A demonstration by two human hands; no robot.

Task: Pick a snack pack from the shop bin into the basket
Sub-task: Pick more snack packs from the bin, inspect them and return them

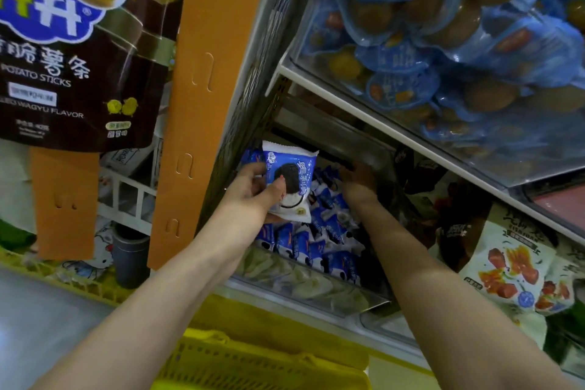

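The clear plastic bin [316,298] on the lower shelf is full of small blue-and-white snack packs, which lie in a loose heap. The left hand [253,188] holds one snack pack [292,177] above this heap, at the left side of the bin. The thumb lies on the front of the pack and the fingers are curled behind it. This pack is white with blue at the edges. It has a crimped top seam, blue characters, and a picture of a dark round sandwich biscuit with white cream.

The right hand [357,179] reaches deep into the back of the bin, under the upper shelf. Its fingers are in shadow, so I cannot tell if they grip something.

The yellow basket [253,364] is below, between both forearms. The upper bin [297,63] holds blue-topped packs of round brown cakes. A potato sticks bag [63,51] hangs at the left.
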